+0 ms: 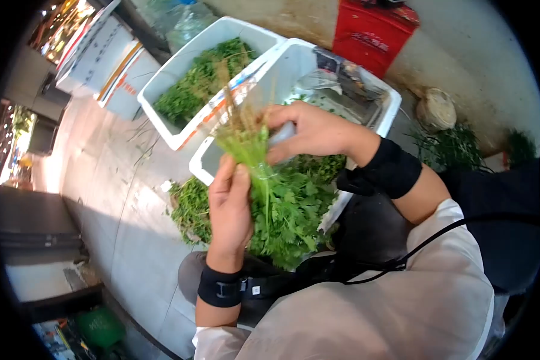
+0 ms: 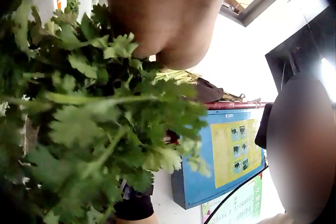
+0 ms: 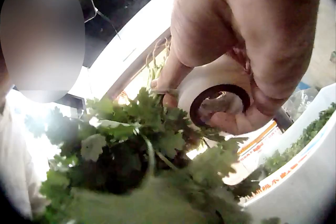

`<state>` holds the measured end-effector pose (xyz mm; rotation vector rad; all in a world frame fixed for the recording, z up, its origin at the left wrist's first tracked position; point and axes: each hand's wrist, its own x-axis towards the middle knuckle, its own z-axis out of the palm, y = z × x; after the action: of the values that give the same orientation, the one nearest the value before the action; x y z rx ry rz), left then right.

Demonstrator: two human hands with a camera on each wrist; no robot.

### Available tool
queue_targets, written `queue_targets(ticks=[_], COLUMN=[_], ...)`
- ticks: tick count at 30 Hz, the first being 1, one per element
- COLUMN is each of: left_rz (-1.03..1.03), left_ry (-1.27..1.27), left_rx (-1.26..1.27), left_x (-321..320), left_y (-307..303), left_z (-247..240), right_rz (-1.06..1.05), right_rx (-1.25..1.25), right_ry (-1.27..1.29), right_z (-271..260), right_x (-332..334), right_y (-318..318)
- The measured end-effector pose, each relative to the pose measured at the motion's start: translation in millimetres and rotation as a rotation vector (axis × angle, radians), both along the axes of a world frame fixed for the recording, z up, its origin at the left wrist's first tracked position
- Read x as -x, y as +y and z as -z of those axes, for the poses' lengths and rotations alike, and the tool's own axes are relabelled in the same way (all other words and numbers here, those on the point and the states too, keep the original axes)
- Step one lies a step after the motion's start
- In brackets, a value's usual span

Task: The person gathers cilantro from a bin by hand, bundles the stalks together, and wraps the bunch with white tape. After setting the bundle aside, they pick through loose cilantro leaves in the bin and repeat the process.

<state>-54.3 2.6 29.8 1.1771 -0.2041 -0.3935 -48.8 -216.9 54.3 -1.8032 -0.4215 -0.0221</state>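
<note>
My left hand [image 1: 229, 204] grips a bunch of coriander [image 1: 285, 210] by its pale stems, thumb over the front. The leaves hang down toward my lap, and the thin brownish roots point up and away. Around a roll of clear tape [image 3: 199, 85] curl the fingers of my right hand [image 1: 318, 132], one finger through the dark-rimmed core. That hand is right beside the stems, close to the left fingertips. In the left wrist view, leaves [image 2: 89, 113] cover much of the scene and hide the left fingers' grip.
A white foam box [image 1: 189, 135] with more greens stands ahead, beside a second foam box [image 1: 393, 111] partly under my hands. Loose greens [image 1: 189, 210] lie on the tiled floor at left. A red box [image 1: 372, 36] stands by the wall, and stacked cartons [image 1: 105, 60] stand back left.
</note>
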Motion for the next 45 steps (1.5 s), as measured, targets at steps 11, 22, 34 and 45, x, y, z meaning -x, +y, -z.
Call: queue_targets(ticks=[11, 22, 34, 45], left_rz=[-0.181, -0.095, 0.223, 0.183], left_ry=[-0.343, -0.266, -0.132, -0.518], left_rx=[-0.292, -0.136, 0.25, -0.039], left_x=[-4.4, 2.0, -9.7, -9.3], left_y=[3.0, -2.8, 6.2, 8.8], left_z=[-2.7, -5.5, 11.6, 22.4], right_rz=[-0.063, 0.258, 0.231, 0.208], right_rx=[0.041, 0.194, -0.069, 0.078], right_ry=[-0.005, -0.055, 0.052, 0.064], right_z=[7.5, 9.8, 7.4, 13.5], right_x=[-0.7, 6.5, 3.7, 3.0], right_y=[9.9, 29.7, 15.7, 1.5])
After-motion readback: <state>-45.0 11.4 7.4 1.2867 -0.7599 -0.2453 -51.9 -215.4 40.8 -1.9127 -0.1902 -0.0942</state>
